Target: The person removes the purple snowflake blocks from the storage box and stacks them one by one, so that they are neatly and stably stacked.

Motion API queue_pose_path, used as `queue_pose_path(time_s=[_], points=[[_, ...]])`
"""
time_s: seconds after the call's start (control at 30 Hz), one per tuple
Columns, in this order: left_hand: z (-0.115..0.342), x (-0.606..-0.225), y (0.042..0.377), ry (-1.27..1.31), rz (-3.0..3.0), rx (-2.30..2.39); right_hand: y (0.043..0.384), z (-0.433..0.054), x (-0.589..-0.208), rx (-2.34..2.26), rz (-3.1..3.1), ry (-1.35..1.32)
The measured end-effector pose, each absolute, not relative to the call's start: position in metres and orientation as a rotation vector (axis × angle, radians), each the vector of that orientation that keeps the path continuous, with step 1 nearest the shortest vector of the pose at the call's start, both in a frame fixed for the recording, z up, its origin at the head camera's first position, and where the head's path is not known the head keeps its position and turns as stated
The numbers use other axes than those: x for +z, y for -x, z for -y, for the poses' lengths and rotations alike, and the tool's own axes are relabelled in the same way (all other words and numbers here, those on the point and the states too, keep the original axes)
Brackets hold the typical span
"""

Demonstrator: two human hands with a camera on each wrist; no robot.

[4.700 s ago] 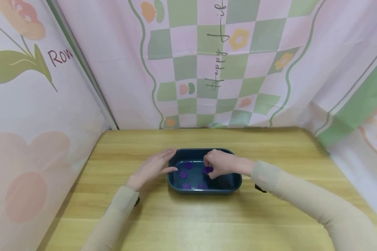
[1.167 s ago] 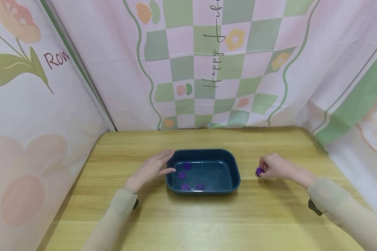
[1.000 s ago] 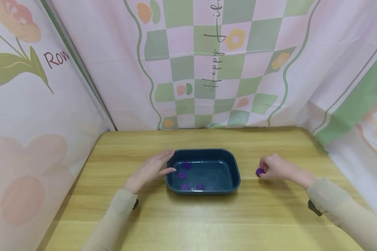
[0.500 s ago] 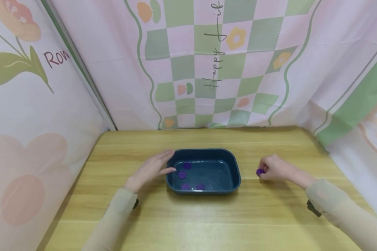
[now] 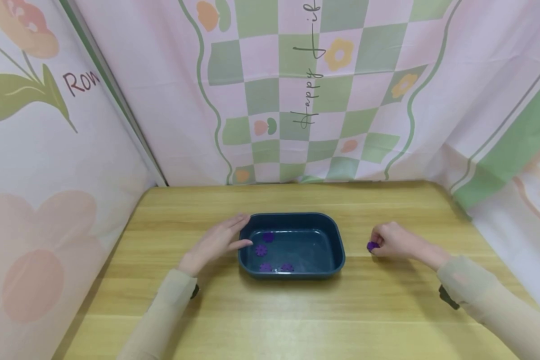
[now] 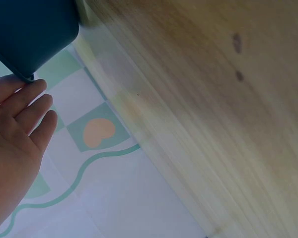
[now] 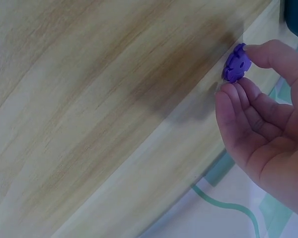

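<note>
To the right of a dark blue rectangular tub (image 5: 303,250), my right hand (image 5: 396,241) pinches a purple snowflake disc (image 7: 237,63) between thumb and fingers. The disc is small, flat and notched round its edge, tilted on its side just over the table. Several like purple discs (image 5: 261,250) lie on the tub's floor, towards its left side and front. At the tub's left end, my left hand (image 5: 216,245) rests with fairly straight fingers against the rim. In the left wrist view, its fingertips touch under the rim of the tub (image 6: 35,34).
The tub stands on a light wooden table (image 5: 279,320). A patterned curtain (image 5: 297,100) hangs directly behind the table's back edge, and printed cloth (image 5: 40,165) lines the left side. More cloth (image 5: 513,200) hangs on the right.
From inside the tub, my right hand has moved right, out over the table, with the purple snowflake disc. In the last second it has barely shifted. My left hand stays at the rim.
</note>
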State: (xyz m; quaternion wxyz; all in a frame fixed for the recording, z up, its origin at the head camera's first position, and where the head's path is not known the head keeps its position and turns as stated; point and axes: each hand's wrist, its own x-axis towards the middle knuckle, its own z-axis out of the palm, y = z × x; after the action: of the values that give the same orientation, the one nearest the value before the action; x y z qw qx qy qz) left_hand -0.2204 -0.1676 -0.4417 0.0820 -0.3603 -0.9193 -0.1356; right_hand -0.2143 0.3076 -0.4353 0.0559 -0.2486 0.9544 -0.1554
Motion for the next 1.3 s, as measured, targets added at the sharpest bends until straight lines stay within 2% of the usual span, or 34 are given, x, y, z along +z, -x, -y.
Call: queue_pose_path(time_s=[1.3], points=[[0.1681,-0.4424,0.2208,1.05,2.794,-0.423,0.2146,-0.3129,-0.4329,-0.552,-2.86,0.777]])
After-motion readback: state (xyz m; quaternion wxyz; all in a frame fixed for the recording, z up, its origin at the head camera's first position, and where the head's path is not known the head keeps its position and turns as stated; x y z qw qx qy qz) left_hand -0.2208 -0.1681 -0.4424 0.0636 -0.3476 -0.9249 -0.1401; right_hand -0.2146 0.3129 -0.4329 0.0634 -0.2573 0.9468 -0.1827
